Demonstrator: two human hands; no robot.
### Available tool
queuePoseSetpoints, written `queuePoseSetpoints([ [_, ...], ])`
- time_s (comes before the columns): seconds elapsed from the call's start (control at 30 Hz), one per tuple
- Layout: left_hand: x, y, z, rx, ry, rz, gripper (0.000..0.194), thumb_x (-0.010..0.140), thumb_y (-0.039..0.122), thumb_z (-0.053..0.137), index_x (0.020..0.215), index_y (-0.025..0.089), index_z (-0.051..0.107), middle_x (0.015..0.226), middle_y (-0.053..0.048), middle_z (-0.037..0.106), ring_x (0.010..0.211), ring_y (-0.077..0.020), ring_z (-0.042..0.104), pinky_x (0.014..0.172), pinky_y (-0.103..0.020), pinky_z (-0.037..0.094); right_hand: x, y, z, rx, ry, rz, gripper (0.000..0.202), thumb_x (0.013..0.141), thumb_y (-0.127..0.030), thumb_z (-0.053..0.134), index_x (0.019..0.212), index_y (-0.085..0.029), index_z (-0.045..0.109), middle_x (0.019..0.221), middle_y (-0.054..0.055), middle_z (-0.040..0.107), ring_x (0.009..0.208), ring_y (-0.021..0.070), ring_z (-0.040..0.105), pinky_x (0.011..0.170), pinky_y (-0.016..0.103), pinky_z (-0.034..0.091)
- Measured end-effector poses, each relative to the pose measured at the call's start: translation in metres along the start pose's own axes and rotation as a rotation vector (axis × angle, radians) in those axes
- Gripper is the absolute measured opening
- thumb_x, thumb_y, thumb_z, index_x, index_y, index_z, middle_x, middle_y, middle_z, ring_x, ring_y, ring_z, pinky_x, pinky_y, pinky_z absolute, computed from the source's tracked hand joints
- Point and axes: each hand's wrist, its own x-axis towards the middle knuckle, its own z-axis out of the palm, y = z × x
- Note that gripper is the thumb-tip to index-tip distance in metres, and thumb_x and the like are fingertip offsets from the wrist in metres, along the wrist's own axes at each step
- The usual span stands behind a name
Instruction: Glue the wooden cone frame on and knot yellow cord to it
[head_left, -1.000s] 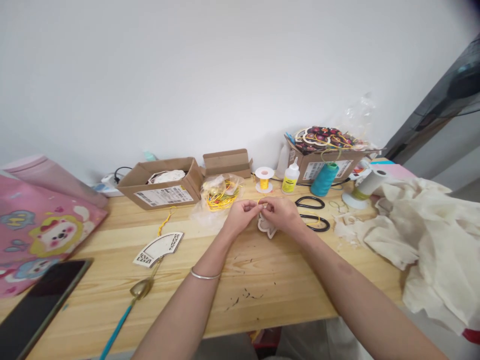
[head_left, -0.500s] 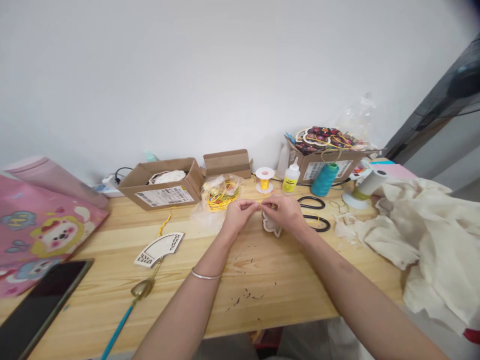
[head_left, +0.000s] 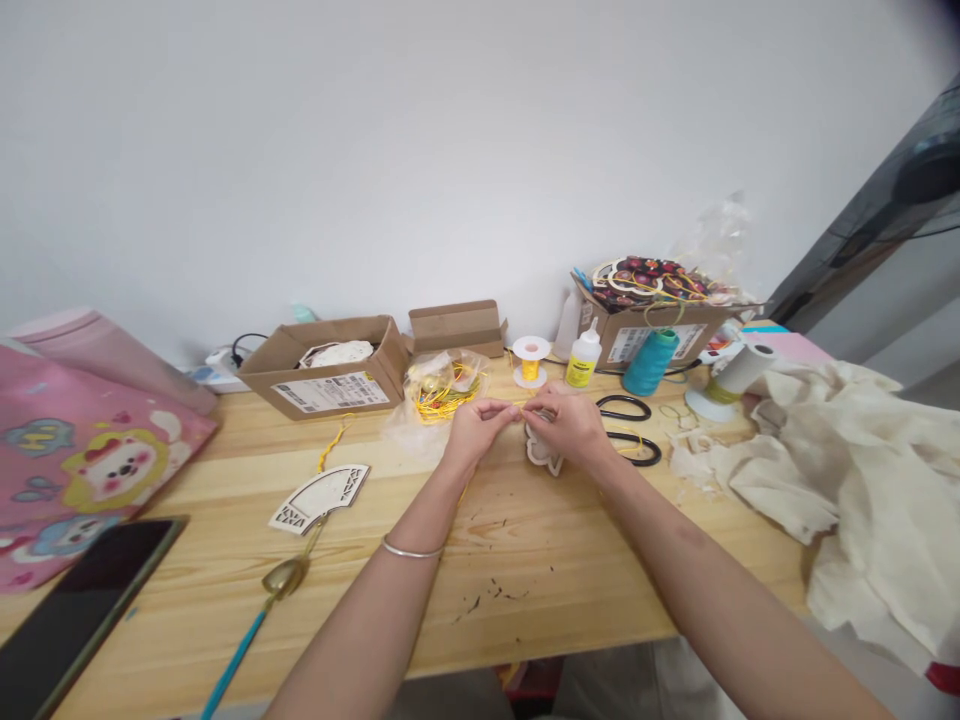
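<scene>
My left hand (head_left: 480,430) and my right hand (head_left: 564,422) meet above the middle of the wooden table, thumbs and forefingers pinched together almost tip to tip. A fine yellow cord (head_left: 521,413) shows between the fingertips; most of it is hidden. Below my right hand is a pale wooden cut-out with a wavy edge (head_left: 543,455), partly covered by the fingers. Black-handled scissors (head_left: 634,450) lie just right of my right hand, their blades hidden. Beyond the hands stand a spool of yellow thread (head_left: 530,362) and a glue bottle (head_left: 583,358).
A fan-shaped wooden piece (head_left: 321,498), a spoon (head_left: 255,620) and a phone (head_left: 82,620) lie left. Cardboard boxes (head_left: 330,385), a bag of yellow cords (head_left: 444,388) and a teal thread cone (head_left: 650,363) line the back. Cream cloth (head_left: 855,480) covers the right side.
Hardly anything differs. Both hands keep the same pinch at the same spot, and the view has shifted very slightly.
</scene>
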Motion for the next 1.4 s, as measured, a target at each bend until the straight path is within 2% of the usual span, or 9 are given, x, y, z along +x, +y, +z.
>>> queuePoseSetpoints([
  [0.3,0.002,-0.003,-0.001,0.021,0.067,0.000,0.026,0.051,0.032,0.069,0.070,0.015,0.066,0.068,-0.003,0.067,0.065,-0.0138,0.058,0.066,-0.026,0.044,0.000,0.000,-0.001,-0.009,-0.010,-0.013,0.017,0.073,-0.030,0.051,0.074,-0.022,0.066,0.073,0.002,0.059,0.071,0.0134,0.050,0.057,0.022,0.033],
  [0.53,0.002,-0.002,0.001,-0.070,0.084,-0.010,0.023,0.050,0.027,0.069,0.068,0.014,0.065,0.065,-0.002,0.065,0.062,-0.0120,0.057,0.065,-0.025,0.043,0.000,-0.001,-0.001,-0.047,-0.030,-0.018,0.016,0.073,-0.030,0.052,0.076,-0.023,0.066,0.074,0.001,0.060,0.070,0.0126,0.051,0.056,0.022,0.032],
  [0.73,-0.001,0.005,-0.001,-0.106,0.022,0.011,0.020,0.056,0.024,0.066,0.072,0.013,0.060,0.067,-0.001,0.064,0.064,-0.0112,0.057,0.065,-0.023,0.042,0.000,-0.001,-0.001,-0.059,-0.048,0.024,0.021,0.075,-0.033,0.048,0.077,-0.022,0.066,0.073,0.002,0.061,0.066,0.0126,0.051,0.054,0.023,0.031],
  [0.9,0.000,0.004,-0.001,-0.058,-0.062,0.086,0.025,0.060,0.023,0.063,0.081,0.013,0.054,0.067,0.000,0.062,0.065,-0.0102,0.057,0.066,-0.022,0.042,0.003,0.007,0.006,0.096,-0.127,0.035,0.025,0.076,-0.033,0.046,0.082,-0.021,0.066,0.067,0.001,0.061,0.058,0.0106,0.049,0.050,0.021,0.031],
  [1.1,0.001,0.000,0.000,0.041,-0.079,0.137,0.026,0.061,0.024,0.063,0.083,0.014,0.052,0.065,0.000,0.061,0.062,-0.0104,0.057,0.063,-0.023,0.043,0.005,0.009,0.008,0.166,-0.079,0.077,0.020,0.070,-0.030,0.050,0.068,-0.017,0.065,0.066,0.002,0.062,0.061,0.0115,0.051,0.052,0.021,0.033],
  [1.27,0.002,0.000,0.001,0.098,-0.064,0.159,0.022,0.061,0.021,0.061,0.080,0.013,0.054,0.066,-0.001,0.060,0.065,-0.0107,0.056,0.064,-0.023,0.044,0.005,0.009,0.003,0.256,-0.263,0.252,0.017,0.064,-0.029,0.051,0.059,-0.015,0.059,0.052,-0.001,0.055,0.047,0.0090,0.044,0.044,0.020,0.029],
  [1.4,0.003,0.000,-0.001,0.131,-0.009,0.187,0.019,0.061,0.019,0.060,0.079,0.014,0.054,0.071,-0.002,0.059,0.070,-0.0111,0.056,0.064,-0.022,0.044,0.004,0.007,-0.015,0.608,-0.392,0.337,0.012,0.062,-0.024,0.050,0.056,-0.015,0.054,0.046,-0.005,0.043,0.043,0.0064,0.035,0.043,0.020,0.025],
])
